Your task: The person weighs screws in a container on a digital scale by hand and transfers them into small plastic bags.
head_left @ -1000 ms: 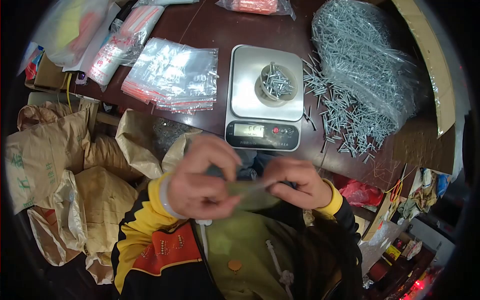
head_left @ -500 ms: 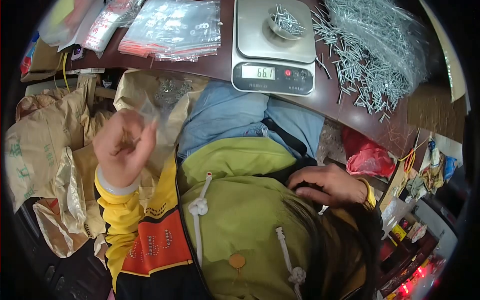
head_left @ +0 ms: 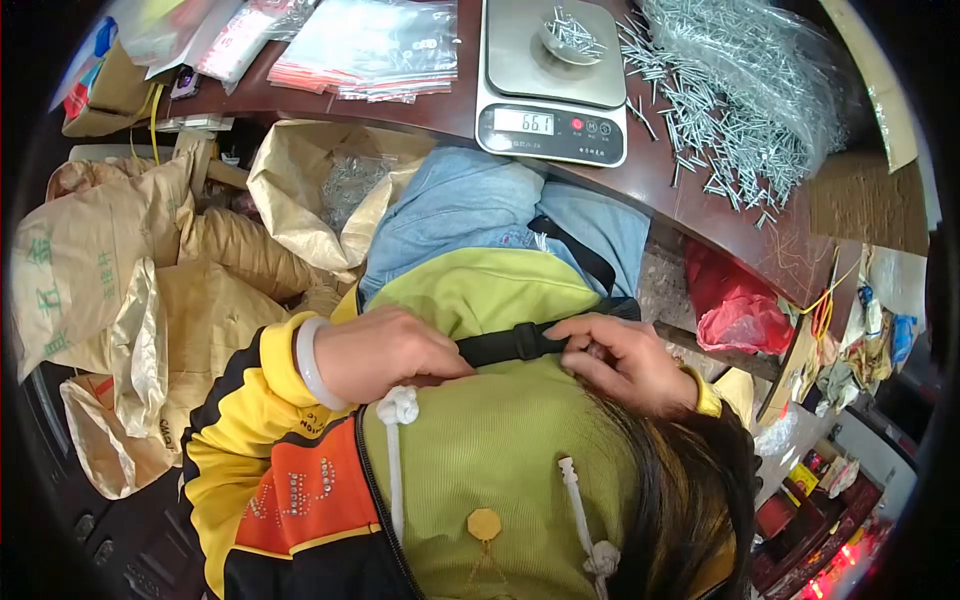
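A black strap (head_left: 490,348) with a slide buckle (head_left: 526,341) stretches across my waist over the green top. My left hand (head_left: 385,348) is closed at the strap's left end, its fingertips partly hidden. On the right, my right hand (head_left: 635,365) pinches the strap beside the buckle, thumb below and fingers curled over it. Beyond my lap, a digital scale (head_left: 555,85) on the table reads 66.1. A small bowl (head_left: 572,50) of screws rests on its pan.
Clear zip bags (head_left: 375,45) lie left of the scale. A heap of screws (head_left: 740,150) spills from a plastic bag (head_left: 745,50) at the right. An open paper sack (head_left: 290,190) left of my legs holds bagged hardware. A red plastic bag (head_left: 740,315) hangs below the table's right side.
My left hand has come down from above the paper sack to the waist strap. My right hand has shifted slightly and now grips the strap. The scale reading is unchanged.
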`<state>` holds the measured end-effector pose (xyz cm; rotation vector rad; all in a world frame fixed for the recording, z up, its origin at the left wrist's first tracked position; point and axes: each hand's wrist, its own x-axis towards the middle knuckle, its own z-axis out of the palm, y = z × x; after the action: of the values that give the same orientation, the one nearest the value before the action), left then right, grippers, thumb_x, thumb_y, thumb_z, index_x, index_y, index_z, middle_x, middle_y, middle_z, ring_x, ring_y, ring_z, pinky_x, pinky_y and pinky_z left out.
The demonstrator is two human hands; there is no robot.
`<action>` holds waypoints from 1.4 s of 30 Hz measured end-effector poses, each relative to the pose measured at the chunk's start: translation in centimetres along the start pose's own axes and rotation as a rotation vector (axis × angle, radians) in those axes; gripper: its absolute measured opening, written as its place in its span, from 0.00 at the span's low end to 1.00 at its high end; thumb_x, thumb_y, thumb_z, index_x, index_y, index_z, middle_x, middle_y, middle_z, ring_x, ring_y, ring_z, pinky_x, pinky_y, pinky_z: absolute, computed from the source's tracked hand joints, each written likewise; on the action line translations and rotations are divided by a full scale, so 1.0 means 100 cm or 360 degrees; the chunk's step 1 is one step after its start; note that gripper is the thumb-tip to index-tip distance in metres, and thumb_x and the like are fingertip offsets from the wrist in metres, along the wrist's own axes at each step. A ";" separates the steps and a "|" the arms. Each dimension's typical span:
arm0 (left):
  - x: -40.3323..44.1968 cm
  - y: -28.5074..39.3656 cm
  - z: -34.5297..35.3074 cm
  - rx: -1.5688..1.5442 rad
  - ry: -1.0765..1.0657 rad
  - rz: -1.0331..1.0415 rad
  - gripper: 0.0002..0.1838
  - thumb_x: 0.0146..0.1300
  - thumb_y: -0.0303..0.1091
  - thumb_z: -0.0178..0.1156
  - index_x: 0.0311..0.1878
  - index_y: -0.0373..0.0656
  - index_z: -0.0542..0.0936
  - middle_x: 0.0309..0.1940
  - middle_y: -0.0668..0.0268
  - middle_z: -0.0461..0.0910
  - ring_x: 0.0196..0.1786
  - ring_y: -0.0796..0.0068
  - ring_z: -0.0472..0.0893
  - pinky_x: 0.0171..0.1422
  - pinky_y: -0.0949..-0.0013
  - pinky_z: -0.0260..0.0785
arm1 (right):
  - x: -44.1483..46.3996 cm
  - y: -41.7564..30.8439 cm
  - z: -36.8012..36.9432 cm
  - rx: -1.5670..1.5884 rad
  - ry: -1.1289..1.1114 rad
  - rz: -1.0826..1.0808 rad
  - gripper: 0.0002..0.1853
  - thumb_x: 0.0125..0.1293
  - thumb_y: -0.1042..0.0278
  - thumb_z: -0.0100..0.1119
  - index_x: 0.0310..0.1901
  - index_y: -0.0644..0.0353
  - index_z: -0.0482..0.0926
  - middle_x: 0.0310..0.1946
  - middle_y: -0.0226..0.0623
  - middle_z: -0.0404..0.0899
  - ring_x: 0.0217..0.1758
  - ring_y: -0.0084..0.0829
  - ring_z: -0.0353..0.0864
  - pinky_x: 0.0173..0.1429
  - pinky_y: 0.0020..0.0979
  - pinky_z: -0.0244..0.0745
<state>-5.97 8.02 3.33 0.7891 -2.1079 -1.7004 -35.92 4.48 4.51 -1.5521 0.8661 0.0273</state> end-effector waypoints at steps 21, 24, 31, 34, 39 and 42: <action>0.028 -0.001 0.019 0.0634 0.0209 -0.0391 0.18 0.59 0.50 0.63 0.40 0.44 0.79 0.21 0.54 0.79 0.29 0.48 0.81 0.34 0.51 0.71 | 0.038 0.000 0.014 -0.0481 0.0213 -0.0583 0.22 0.49 0.66 0.73 0.46 0.58 0.76 0.42 0.41 0.74 0.46 0.46 0.78 0.48 0.40 0.75; 0.026 0.000 0.022 0.0702 0.0281 -0.0341 0.17 0.60 0.49 0.62 0.39 0.44 0.79 0.20 0.54 0.78 0.28 0.48 0.81 0.33 0.50 0.70 | 0.039 -0.001 0.012 -0.0490 0.0197 -0.0589 0.22 0.49 0.67 0.73 0.46 0.58 0.76 0.42 0.41 0.75 0.47 0.46 0.77 0.49 0.41 0.75; 0.025 0.005 0.024 0.0641 0.0380 -0.0355 0.17 0.57 0.47 0.66 0.37 0.43 0.79 0.21 0.55 0.79 0.28 0.48 0.81 0.34 0.50 0.71 | 0.037 0.000 0.014 -0.0534 0.0227 -0.0617 0.24 0.46 0.69 0.74 0.46 0.58 0.76 0.42 0.41 0.75 0.48 0.46 0.77 0.50 0.41 0.75; 0.028 0.001 0.020 0.0524 0.0369 -0.0373 0.17 0.54 0.46 0.70 0.36 0.43 0.80 0.19 0.59 0.79 0.24 0.56 0.80 0.29 0.58 0.69 | 0.036 0.002 0.017 -0.0533 0.0243 -0.0629 0.25 0.44 0.69 0.75 0.46 0.57 0.76 0.42 0.41 0.74 0.49 0.46 0.77 0.50 0.41 0.75; 0.038 -0.010 0.010 0.0155 0.0172 -0.0416 0.16 0.54 0.45 0.72 0.31 0.42 0.80 0.17 0.63 0.76 0.19 0.70 0.74 0.25 0.66 0.63 | 0.036 0.004 0.017 -0.0504 0.0222 -0.0650 0.25 0.43 0.69 0.75 0.46 0.57 0.76 0.42 0.40 0.74 0.48 0.46 0.77 0.50 0.41 0.75; 0.049 -0.011 0.008 -0.0089 0.0028 -0.0510 0.15 0.56 0.42 0.71 0.29 0.41 0.80 0.16 0.67 0.74 0.19 0.79 0.70 0.24 0.70 0.59 | 0.036 0.004 0.018 -0.0504 0.0239 -0.0663 0.24 0.43 0.69 0.75 0.45 0.57 0.77 0.41 0.40 0.75 0.48 0.46 0.77 0.50 0.41 0.75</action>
<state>-10.07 5.60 1.60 1.1715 -1.9956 -1.8901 -32.71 4.23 2.01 -2.0291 0.6594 -0.2672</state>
